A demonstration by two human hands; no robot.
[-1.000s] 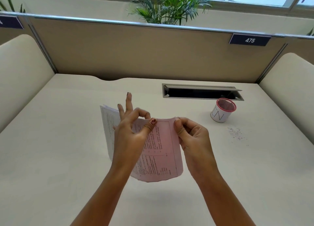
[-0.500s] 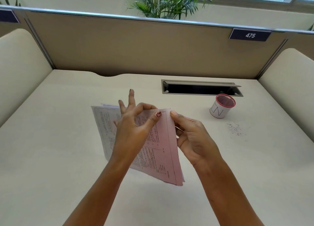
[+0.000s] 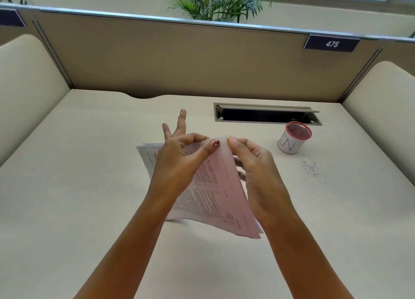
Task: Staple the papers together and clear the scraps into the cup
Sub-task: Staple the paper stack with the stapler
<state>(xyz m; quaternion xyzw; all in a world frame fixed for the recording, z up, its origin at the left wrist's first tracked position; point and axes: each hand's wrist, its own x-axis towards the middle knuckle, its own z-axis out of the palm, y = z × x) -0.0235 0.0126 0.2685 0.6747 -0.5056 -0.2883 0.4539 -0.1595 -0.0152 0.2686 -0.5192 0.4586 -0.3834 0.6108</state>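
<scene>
A stack of printed papers (image 3: 215, 193), pink sheet on top and white ones beneath, is held tilted above the desk (image 3: 67, 209). My left hand (image 3: 179, 161) pinches its top edge between thumb and forefinger, two fingers sticking up behind. My right hand (image 3: 258, 170) pinches the top right corner, its other fingers behind the sheets. A white cup (image 3: 292, 139) with a red rim and a mesh top stands to the right. Small paper scraps (image 3: 312, 169) lie scattered on the desk below the cup. No stapler is in view.
An open cable slot (image 3: 265, 115) is set in the desk behind the cup. A tan partition (image 3: 179, 60) with a plate reading 475 closes the back, padded side panels (image 3: 27, 85) flank the desk, and a plant (image 3: 220, 2) stands beyond.
The papers have tilted from upright to slanting, lower end toward me and to the right. Both hands keep pinching the top edge. The view has dipped a little.
</scene>
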